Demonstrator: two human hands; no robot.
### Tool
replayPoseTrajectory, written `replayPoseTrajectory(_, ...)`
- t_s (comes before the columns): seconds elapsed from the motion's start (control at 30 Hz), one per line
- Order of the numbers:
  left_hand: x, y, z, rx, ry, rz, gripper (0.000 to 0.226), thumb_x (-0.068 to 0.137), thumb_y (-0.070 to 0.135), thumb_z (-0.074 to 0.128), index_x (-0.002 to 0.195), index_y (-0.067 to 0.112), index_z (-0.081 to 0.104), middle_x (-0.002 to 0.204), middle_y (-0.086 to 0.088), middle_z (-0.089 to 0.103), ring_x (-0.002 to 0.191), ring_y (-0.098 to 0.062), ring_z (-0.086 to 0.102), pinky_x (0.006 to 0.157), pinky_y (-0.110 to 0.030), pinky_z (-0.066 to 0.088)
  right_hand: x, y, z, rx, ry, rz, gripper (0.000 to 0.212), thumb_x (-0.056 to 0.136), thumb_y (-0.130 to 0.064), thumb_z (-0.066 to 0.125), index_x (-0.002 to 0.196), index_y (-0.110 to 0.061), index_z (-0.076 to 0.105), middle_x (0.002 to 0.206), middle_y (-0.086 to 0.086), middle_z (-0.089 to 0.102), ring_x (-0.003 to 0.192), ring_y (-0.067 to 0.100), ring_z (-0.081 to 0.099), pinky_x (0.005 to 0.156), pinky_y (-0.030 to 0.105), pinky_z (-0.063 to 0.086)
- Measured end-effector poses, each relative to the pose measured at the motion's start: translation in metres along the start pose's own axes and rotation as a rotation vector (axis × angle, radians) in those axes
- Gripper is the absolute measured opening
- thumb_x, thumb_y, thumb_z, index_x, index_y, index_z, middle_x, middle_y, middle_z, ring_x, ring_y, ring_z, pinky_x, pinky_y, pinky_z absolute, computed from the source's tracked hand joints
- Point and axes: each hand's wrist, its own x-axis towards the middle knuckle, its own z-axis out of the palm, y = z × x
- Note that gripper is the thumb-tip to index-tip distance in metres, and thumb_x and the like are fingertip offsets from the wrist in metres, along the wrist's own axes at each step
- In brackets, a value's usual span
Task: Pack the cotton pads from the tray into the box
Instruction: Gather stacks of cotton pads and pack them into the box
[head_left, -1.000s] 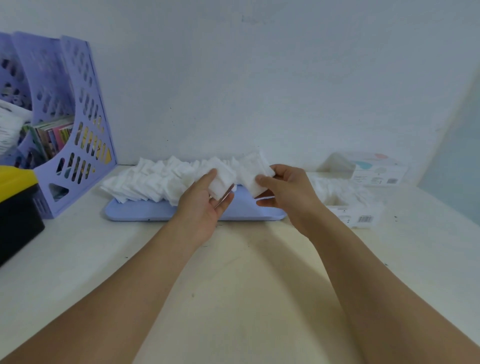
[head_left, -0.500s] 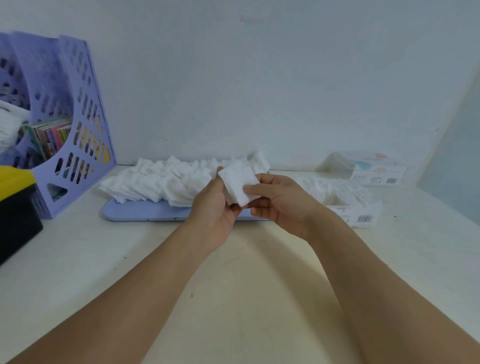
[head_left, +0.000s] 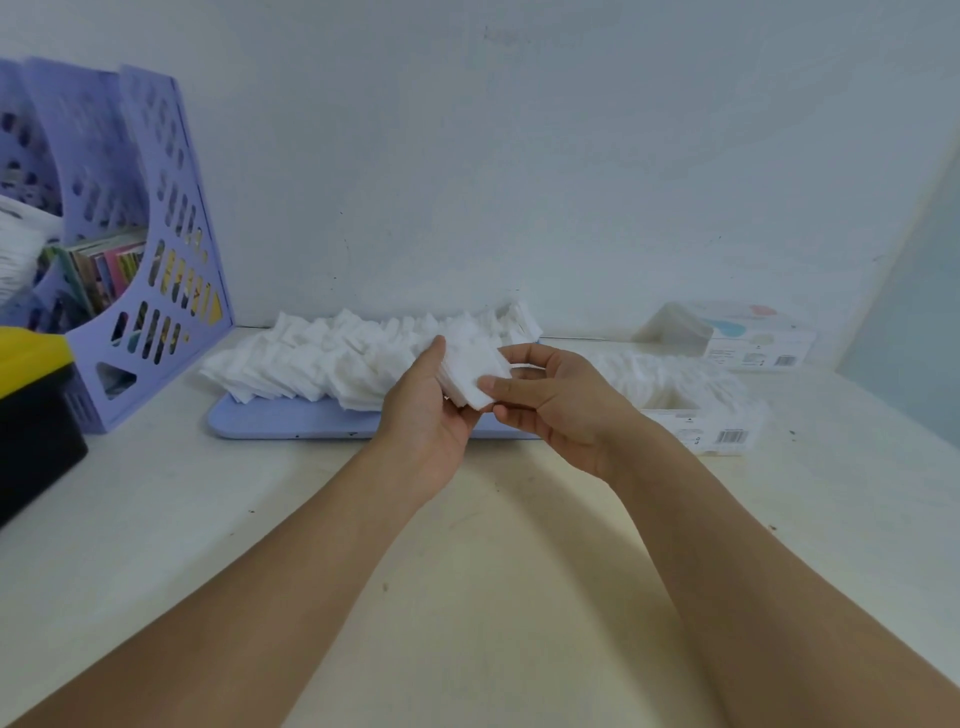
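A small stack of white square cotton pads (head_left: 475, 371) is held between both hands above the front right part of the lilac tray (head_left: 291, 421). My left hand (head_left: 428, 410) grips the stack from the left, thumb up along its edge. My right hand (head_left: 558, 400) pinches its lower right corner with thumb and fingers. A long heap of loose cotton pads (head_left: 322, 358) covers the tray. To the right sits the low white box (head_left: 719, 434), open on top, with rows of pads (head_left: 670, 374) in it.
A lilac perforated file rack (head_left: 156, 249) with books stands at the left against the wall. A yellow and black case (head_left: 36, 410) sits at the left edge. The box's lid (head_left: 748, 343) lies behind the box. Bare pale tabletop (head_left: 467, 597) lies in front of the tray.
The two hands came together from separate bunches of pads into one stack, and now hold it slightly higher with the right hand's thumb on its lower corner.
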Motion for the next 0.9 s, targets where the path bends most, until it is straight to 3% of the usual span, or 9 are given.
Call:
replayPoseTrajectory(0.17,0.000,0.005,0.001,-0.065,0.069,0.027,0.040,0.104,0.030,0.050,0.136,0.007,0.053,0.125,-0.014,0.068,0.109,-0.026,0.069,0.077,-0.033,0.062,-0.002,-0.005,-0.005,-0.046,0.074,-0.018,0.036,0.081,0.004,0.078,0.114,0.002,0.065,0.091,0.015,0.071,0.069,0.021,0.068,0.067,0.023,0.058)
replayPoseTrajectory(0.3,0.001,0.007,0.000,-0.091,0.117,0.066,0.033,0.102,0.027,0.056,0.131,0.011,0.057,0.121,-0.009,0.070,0.109,-0.022,0.069,0.086,-0.035,0.060,-0.003,-0.014,-0.015,0.019,0.083,-0.079,0.030,0.085,0.001,0.074,0.114,0.004,0.067,0.090,0.011,0.075,0.070,0.016,0.069,0.065,0.020,0.057)
replayPoseTrajectory(0.47,0.000,0.002,0.001,0.036,0.080,0.074,0.033,0.104,0.026,0.053,0.132,0.010,0.057,0.125,-0.009,0.068,0.113,-0.021,0.067,0.088,-0.032,0.059,-0.005,-0.013,-0.013,-0.039,-0.022,-0.112,0.009,0.091,-0.012,0.071,0.098,-0.007,0.075,0.089,0.006,0.075,0.075,0.013,0.069,0.065,0.020,0.054)
replayPoseTrajectory(0.57,-0.003,-0.004,0.004,0.139,0.014,0.073,0.032,0.104,0.022,0.050,0.130,0.007,0.061,0.123,-0.010,0.071,0.113,-0.022,0.068,0.083,-0.029,0.060,-0.004,-0.007,-0.006,-0.155,0.022,-0.114,0.014,0.089,-0.014,0.075,0.098,-0.003,0.074,0.090,0.011,0.075,0.078,0.016,0.069,0.066,0.019,0.054)
replayPoseTrajectory(0.63,-0.006,-0.004,0.005,0.115,-0.033,0.067,0.041,0.104,0.037,0.047,0.131,0.008,0.061,0.121,-0.010,0.072,0.109,-0.022,0.070,0.077,-0.030,0.061,-0.003,-0.004,-0.004,-0.172,0.055,-0.117,0.016,0.087,-0.015,0.077,0.097,-0.002,0.074,0.087,0.014,0.074,0.077,0.017,0.068,0.066,0.019,0.055)
replayPoseTrajectory(0.73,-0.007,-0.004,0.006,0.123,-0.084,0.051,0.062,0.096,0.062,0.044,0.128,0.012,0.060,0.121,-0.009,0.072,0.110,-0.022,0.070,0.087,-0.036,0.058,-0.003,-0.002,-0.003,-0.197,0.092,-0.120,0.019,0.086,-0.015,0.078,0.096,0.001,0.072,0.085,0.020,0.074,0.074,0.020,0.069,0.063,0.020,0.054)
replayPoseTrajectory(0.8,-0.006,-0.006,0.005,0.253,-0.083,0.097,0.046,0.100,0.046,0.051,0.122,0.007,0.062,0.117,-0.011,0.073,0.104,-0.022,0.072,0.086,-0.035,0.059,-0.003,-0.002,0.000,-0.259,0.104,-0.131,0.021,0.086,-0.016,0.079,0.097,0.001,0.071,0.090,0.020,0.076,0.075,0.021,0.071,0.062,0.023,0.054)
replayPoseTrajectory(0.9,-0.003,-0.007,0.000,0.337,-0.046,0.124,0.028,0.104,0.020,0.053,0.122,0.003,0.063,0.119,-0.013,0.072,0.104,-0.021,0.071,0.085,-0.031,0.060,0.000,-0.005,0.004,-0.366,0.247,-0.221,0.026,0.087,-0.029,0.078,0.107,-0.015,0.069,0.099,0.012,0.074,0.080,0.014,0.070,0.068,0.026,0.054)
